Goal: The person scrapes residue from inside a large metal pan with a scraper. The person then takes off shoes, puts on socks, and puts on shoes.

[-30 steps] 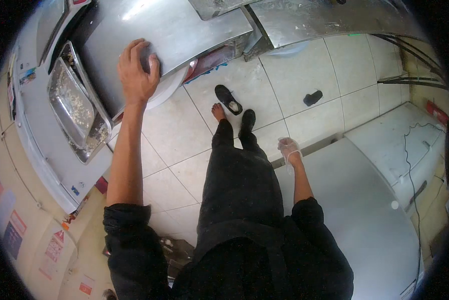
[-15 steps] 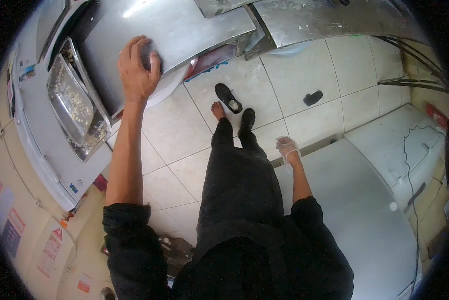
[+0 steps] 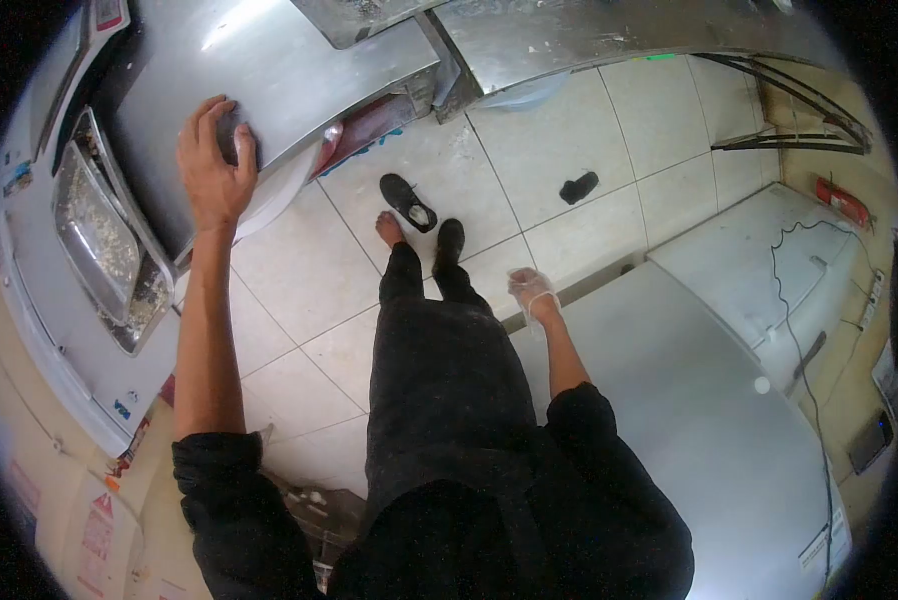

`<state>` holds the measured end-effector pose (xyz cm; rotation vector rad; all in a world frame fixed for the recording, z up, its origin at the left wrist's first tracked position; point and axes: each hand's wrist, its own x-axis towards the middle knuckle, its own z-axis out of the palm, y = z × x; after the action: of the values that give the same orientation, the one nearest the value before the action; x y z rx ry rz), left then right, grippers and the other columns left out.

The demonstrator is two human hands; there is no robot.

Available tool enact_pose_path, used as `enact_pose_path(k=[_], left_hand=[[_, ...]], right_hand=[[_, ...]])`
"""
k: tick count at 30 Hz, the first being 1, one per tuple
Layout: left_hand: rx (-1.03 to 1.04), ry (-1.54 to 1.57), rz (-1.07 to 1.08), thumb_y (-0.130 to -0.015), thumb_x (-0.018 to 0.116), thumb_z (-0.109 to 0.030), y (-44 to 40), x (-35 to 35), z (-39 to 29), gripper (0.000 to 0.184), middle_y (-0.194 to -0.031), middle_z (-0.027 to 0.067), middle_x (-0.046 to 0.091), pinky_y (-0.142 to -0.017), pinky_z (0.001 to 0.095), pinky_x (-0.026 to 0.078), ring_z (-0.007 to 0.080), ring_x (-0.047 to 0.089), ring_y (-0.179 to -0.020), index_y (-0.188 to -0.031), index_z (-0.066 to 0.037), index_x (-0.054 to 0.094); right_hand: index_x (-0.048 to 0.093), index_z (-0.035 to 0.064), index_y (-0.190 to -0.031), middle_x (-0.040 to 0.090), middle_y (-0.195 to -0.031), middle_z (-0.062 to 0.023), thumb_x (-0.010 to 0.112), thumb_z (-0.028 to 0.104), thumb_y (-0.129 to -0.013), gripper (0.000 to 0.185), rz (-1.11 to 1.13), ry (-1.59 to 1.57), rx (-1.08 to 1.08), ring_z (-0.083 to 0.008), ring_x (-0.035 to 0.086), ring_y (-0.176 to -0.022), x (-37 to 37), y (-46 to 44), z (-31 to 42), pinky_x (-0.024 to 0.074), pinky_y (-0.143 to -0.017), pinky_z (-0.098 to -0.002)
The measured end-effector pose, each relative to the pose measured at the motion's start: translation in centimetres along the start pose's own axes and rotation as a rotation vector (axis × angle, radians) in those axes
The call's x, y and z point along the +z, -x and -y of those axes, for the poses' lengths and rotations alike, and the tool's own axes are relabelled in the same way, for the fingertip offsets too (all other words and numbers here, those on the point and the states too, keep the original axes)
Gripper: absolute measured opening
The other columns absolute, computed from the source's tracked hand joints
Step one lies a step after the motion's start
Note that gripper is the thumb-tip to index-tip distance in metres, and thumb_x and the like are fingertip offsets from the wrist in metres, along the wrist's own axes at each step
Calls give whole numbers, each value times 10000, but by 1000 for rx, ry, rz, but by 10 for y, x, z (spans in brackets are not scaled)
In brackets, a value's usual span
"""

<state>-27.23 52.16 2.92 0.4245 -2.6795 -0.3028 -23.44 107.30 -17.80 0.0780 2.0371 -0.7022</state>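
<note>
Bare and with thumb and fingers apart, my left hand (image 3: 216, 165) rests on the steel counter (image 3: 299, 70) near its front edge, holding nothing. My right hand (image 3: 532, 290) wears a clear plastic glove and hangs beside the grey-white cabinet top (image 3: 659, 400). Its fingers look curled together; whether anything is in them cannot be made out. One foot (image 3: 390, 229) is bare beside a black shoe (image 3: 407, 202) on the tiles, while the other foot wears a black shoe (image 3: 450, 242).
Left of the counter, metal trays (image 3: 99, 235) hold pale crumbs. A dark sock-like item (image 3: 579, 187) lies on the tiled floor (image 3: 559, 235). A black cable (image 3: 794, 325) runs over the white appliance (image 3: 739, 260) at the right. Black metal bars (image 3: 789, 142) stand at the upper right.
The view has shifted, so the counter, floor and both hands appear farther left. My left hand stays on the counter and my right hand remains by the cabinet.
</note>
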Motion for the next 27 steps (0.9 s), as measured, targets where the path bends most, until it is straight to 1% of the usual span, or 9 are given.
enact_pose_path(k=[7, 10, 17, 19, 20, 22, 23, 25, 27], left_hand=[[-6, -2, 31, -917, 571, -203, -1, -5, -3, 306, -1242, 153, 593, -1016, 433, 402, 347, 541, -1166, -1179, -46, 596], [-16, 11, 34, -910, 575, -208, -1, -5, -2, 301, -1237, 151, 595, -1010, 436, 407, 348, 543, -1161, -1164, -47, 600], [9, -5, -33, -854, 600, -189, -1, -1, 1, 271, -1209, 106, 609, -963, 413, 426, 314, 566, -1097, -1103, -86, 631], [4, -9, -37, -856, 599, -190, 0, 2, 5, 272, -1210, 107, 608, -960, 410, 429, 315, 567, -1096, -1106, -88, 632], [22, 1, -49, -857, 603, -188, 1, 3, 7, 272, -1199, 109, 614, -956, 408, 434, 318, 570, -1093, -1107, -86, 632], [28, 13, -58, -857, 607, -186, 1, 6, 12, 273, -1188, 111, 619, -952, 405, 438, 322, 573, -1090, -1109, -85, 632], [71, 19, -72, -860, 617, -188, 0, 8, 16, 269, -1172, 114, 625, -946, 406, 442, 328, 578, -1079, -1109, -86, 636], [91, 28, -69, -864, 628, -189, 6, 9, 25, 265, -1156, 118, 631, -941, 408, 446, 334, 583, -1069, -1108, -88, 640], [81, 16, 6, -966, 573, -212, 11, 12, 34, 287, -1221, 140, 623, -996, 375, 447, 276, 588, -1150, -1201, -54, 619]], right_hand=[[657, 8, -1025, 690, -951, -117, 675, 179, -826, 264, -12, 106, -165, -227, 645, -876, -2, -2, -7, 508, -800, -347], [664, -2, -1063, 688, -922, -97, 666, 157, -826, 286, -3, -89, -29, -188, 636, -854, -2, 2, 0, 506, -782, -322], [643, -9, -1066, 679, -925, -85, 659, 112, -853, 245, 51, -195, -93, -180, 640, -850, 21, -29, -47, 515, -802, -314], [624, 0, -1067, 667, -954, -91, 649, 113, -875, 224, 3, 250, -527, -167, 627, -897, 24, -39, -42, 511, -829, -307], [624, 0, -1067, 667, -954, -91, 649, 113, -875, 224, 18, 257, -520, -167, 627, -897, 32, -43, -41, 511, -829, -307], [622, 14, -1057, 658, -990, -115, 648, 123, -876, 213, 84, -266, -71, -189, 609, -972, 52, -67, -30, 489, -892, -332], [622, 14, -1057, 658, -990, -115, 648, 123, -876, 213, 89, -255, -66, -189, 609, -972, 56, -76, -22, 489, -892, -332], [629, 22, -1023, 653, -1043, -139, 659, 148, -864, 205, 33, 222, -421, -235, 588, -1064, 56, -78, 8, 457, -969, -361], [631, 22, -1070, 650, -1074, -158, 639, 165, -858, 256, 130, 427, -387, -284, 602, -1059, 62, -77, 34, 478, -940, -388]])
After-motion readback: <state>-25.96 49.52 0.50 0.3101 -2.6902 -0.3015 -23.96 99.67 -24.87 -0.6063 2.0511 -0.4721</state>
